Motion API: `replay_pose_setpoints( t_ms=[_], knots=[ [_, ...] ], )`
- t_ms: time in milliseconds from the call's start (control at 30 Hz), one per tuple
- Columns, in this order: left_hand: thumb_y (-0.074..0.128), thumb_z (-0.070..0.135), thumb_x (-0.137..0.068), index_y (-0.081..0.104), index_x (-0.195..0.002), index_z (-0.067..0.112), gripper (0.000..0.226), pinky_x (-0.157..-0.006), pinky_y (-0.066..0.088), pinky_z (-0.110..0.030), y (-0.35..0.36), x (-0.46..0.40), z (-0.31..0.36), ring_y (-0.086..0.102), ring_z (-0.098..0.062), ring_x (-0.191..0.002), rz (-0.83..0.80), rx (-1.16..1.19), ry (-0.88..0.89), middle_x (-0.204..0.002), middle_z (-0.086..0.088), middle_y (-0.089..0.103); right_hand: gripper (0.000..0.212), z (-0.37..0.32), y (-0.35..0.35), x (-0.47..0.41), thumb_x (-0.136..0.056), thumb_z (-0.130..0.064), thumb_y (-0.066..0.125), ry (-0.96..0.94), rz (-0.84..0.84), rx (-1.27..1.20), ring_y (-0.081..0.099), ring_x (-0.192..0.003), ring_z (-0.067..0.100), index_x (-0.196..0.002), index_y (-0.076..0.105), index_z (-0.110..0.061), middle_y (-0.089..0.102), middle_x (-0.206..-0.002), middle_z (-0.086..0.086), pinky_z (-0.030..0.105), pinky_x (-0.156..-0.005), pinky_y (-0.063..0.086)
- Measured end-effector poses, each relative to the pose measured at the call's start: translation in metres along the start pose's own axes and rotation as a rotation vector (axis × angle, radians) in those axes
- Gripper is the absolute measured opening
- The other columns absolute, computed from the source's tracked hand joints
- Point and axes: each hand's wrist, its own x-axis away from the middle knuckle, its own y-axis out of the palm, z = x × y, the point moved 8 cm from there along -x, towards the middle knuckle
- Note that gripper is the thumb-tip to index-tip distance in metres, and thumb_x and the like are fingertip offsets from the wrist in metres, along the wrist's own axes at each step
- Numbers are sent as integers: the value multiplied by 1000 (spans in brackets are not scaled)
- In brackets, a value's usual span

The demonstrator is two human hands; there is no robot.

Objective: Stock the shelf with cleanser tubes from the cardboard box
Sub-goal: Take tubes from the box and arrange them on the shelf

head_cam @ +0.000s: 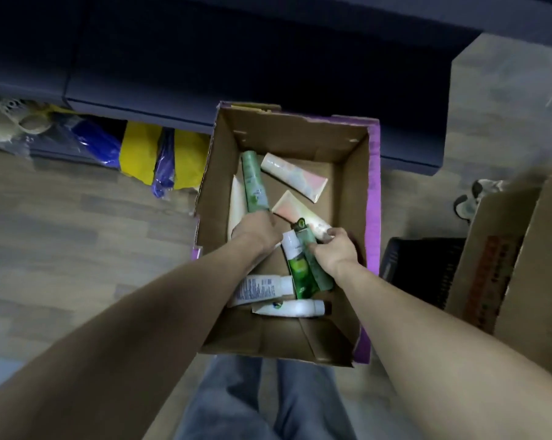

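An open cardboard box (351,192) with purple outer sides stands on the floor below me, holding several cleanser tubes. My left hand (256,229) grips the lower end of a pale green tube (253,182) that points away from me. My right hand (331,249) holds a dark green tube (312,265) together with the end of a pink-white tube (303,212). A white-capped green tube (295,265) lies against the dark one. Loose in the box are another pink-white tube (295,176) at the far end and two white tubes (262,289) (295,308) near me.
A dark blue shelf unit (236,58) runs across the top. Yellow and blue bags (147,154) lie on the wood floor at left. A second cardboard box (516,265) and a black crate (417,268) stand at right. My jeans-clad legs (262,404) are below the box.
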Motion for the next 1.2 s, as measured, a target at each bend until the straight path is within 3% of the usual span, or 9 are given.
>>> replay_pose_setpoints(
  t_ms=[133, 333, 667, 767, 967, 1067, 1200],
  knots=[
    [60, 28, -85, 64, -101, 16, 20, -91, 50, -32, 19, -11, -13, 59, -29, -104, -1, 33, -50, -112, -7, 62, 46, 26, 17, -10, -86, -19, 68, 67, -13, 82, 59, -113, 28, -128, 52, -9, 63, -121, 10, 22, -82, 39],
    [56, 30, -91, 63, -104, 15, 21, -93, 49, -32, 31, -21, -30, 57, -29, -110, -1, -2, -76, -121, -8, 60, 66, 39, 43, -21, -78, -18, 71, 88, -18, 190, 54, -120, 30, -137, 43, -14, 54, -129, 11, 33, -99, 45],
    [59, 25, -87, 63, -120, 19, 33, -95, 51, -37, 22, -24, -57, 58, -29, -116, 43, -104, -228, -128, -7, 59, 67, 42, 44, -23, -81, -17, 70, 80, 32, 279, 50, -124, 29, -142, 41, -19, 45, -134, 12, 32, -100, 41],
    [60, 20, -86, 63, -117, 18, 31, -94, 52, -38, 21, -23, -54, 60, -30, -113, 58, -94, -196, -126, -7, 60, 61, 35, 43, -15, -81, -21, 68, 19, 42, 262, 52, -119, 30, -138, 47, -26, 47, -128, 10, 32, -100, 42],
    [56, 24, -91, 64, -111, 14, 25, -91, 51, -38, 10, -28, -34, 60, -31, -107, 141, -63, -93, -118, -9, 61, 42, 7, 32, -9, -85, -27, 66, -108, 96, 187, 55, -112, 34, -125, 56, -18, 52, -123, 13, 35, -93, 46],
    [58, 20, -90, 63, -119, 16, 29, -90, 51, -36, -1, -41, -24, 60, -30, -109, 190, -115, -43, -122, -8, 58, 41, -4, 24, -10, -84, -23, 66, -137, 120, 97, 60, -108, 33, -122, 55, -19, 59, -119, 9, 33, -86, 47],
    [58, 17, -90, 58, -127, 16, 37, -92, 48, -36, -19, -58, -14, 57, -30, -114, 221, -151, -23, -127, -9, 53, 49, -10, 17, -11, -87, -19, 61, -151, 147, 8, 61, -107, 32, -134, 46, -21, 63, -118, 9, 33, -87, 48]
  ],
)
